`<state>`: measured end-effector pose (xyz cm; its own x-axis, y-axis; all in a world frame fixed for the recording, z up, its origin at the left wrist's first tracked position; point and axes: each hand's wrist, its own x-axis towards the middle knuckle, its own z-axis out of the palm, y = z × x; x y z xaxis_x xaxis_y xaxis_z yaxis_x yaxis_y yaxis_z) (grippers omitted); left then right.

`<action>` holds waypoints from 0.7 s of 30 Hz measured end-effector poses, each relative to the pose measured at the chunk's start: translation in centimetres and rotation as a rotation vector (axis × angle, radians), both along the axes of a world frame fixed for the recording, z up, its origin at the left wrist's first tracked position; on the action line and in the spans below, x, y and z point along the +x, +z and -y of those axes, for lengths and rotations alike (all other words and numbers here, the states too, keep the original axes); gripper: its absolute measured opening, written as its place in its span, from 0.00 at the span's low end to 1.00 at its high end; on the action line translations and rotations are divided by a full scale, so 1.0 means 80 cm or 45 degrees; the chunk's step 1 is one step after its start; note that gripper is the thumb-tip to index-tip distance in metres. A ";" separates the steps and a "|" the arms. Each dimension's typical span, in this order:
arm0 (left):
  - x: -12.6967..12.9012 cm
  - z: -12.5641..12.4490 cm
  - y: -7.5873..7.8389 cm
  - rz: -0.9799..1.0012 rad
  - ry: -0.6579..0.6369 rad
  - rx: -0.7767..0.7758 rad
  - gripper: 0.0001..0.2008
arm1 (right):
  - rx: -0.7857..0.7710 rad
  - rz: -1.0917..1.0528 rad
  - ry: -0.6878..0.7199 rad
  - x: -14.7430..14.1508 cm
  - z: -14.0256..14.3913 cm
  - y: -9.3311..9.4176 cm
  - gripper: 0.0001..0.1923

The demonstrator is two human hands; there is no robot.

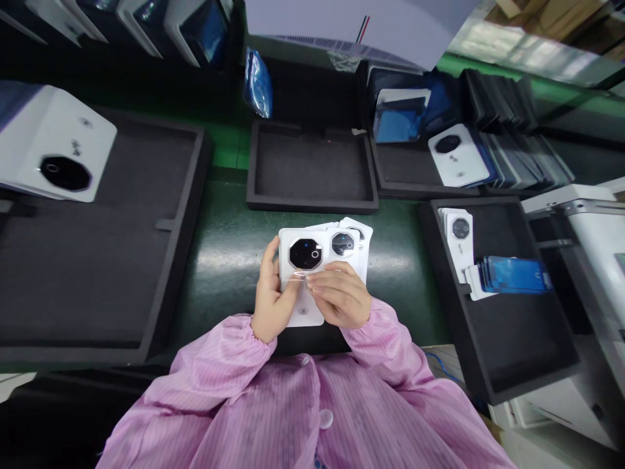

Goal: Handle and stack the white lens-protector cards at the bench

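Head view: your left hand [272, 293] wraps its fingers around the left edge of the white back cover [301, 277], held just above the green tabletop [219, 254], and your right hand [340, 296] pinches a clear film [299, 276] against its face. More covers [349, 242] are fanned just behind your right hand. Slippage is the risk: the film could crease or trap dust, and the loose fan could slide off. No brand or writing is readable; small marks are too blurred.
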<state>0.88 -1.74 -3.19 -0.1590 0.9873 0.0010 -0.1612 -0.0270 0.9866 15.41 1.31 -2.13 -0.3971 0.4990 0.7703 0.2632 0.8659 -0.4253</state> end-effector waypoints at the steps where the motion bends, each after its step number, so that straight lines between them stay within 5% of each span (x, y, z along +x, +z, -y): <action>1: 0.000 0.000 0.000 0.000 -0.002 0.003 0.32 | 0.013 0.005 -0.003 0.000 0.000 0.001 0.13; 21: 0.000 0.002 0.001 0.030 0.003 -0.014 0.32 | 0.043 0.026 -0.124 -0.001 -0.001 0.002 0.10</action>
<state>0.85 -1.91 -3.12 -0.1613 0.9868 -0.0134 -0.1841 -0.0168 0.9828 15.33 1.36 -1.97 -0.3639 0.5102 0.7793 0.3553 0.8494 -0.3902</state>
